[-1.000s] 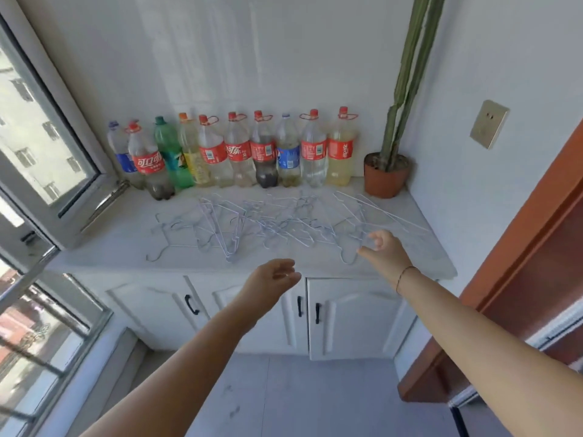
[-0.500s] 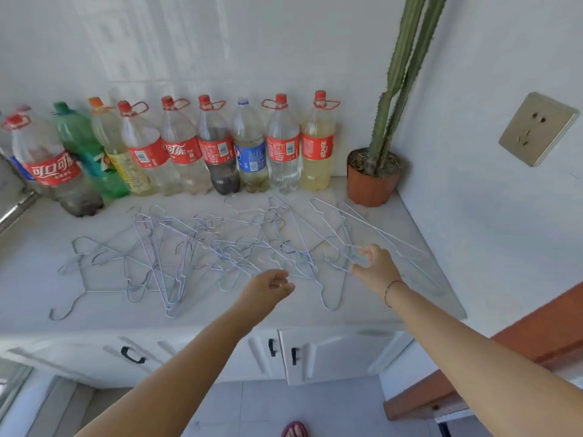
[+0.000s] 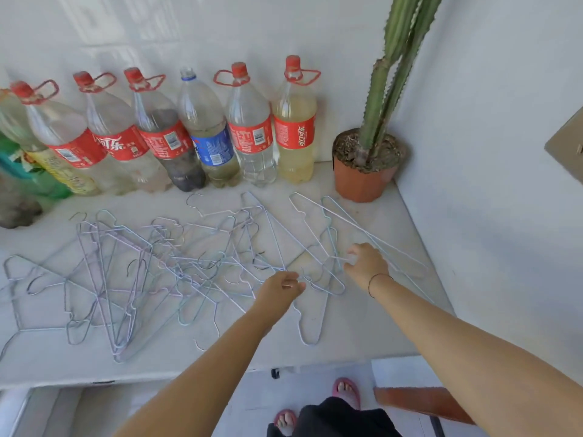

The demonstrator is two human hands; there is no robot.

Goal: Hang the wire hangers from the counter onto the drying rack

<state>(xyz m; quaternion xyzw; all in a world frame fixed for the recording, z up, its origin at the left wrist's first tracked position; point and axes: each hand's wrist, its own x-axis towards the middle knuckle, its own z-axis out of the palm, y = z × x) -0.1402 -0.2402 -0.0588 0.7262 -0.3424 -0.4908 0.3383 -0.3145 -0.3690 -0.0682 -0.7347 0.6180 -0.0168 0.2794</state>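
Several thin wire hangers (image 3: 195, 266) lie tangled across the white counter (image 3: 362, 335). My right hand (image 3: 367, 263) is down on the right end of the pile, with its fingertips pinched on the wire of a pale blue hanger (image 3: 328, 234). My left hand (image 3: 279, 290) hovers at the pile's middle front, fingers curled close to a hanger hook; whether it grips the wire is unclear. No drying rack is in view.
A row of large plastic bottles (image 3: 249, 134) lines the back wall. A potted cactus (image 3: 362, 175) stands in the back right corner beside the side wall, which carries a socket plate (image 3: 568, 146). My feet in pink slippers (image 3: 345, 389) are below the counter edge.
I have stepped closer to the counter, so the view has dropped over the hangers. Both hands have come down onto the pile, the right closing on a hanger.
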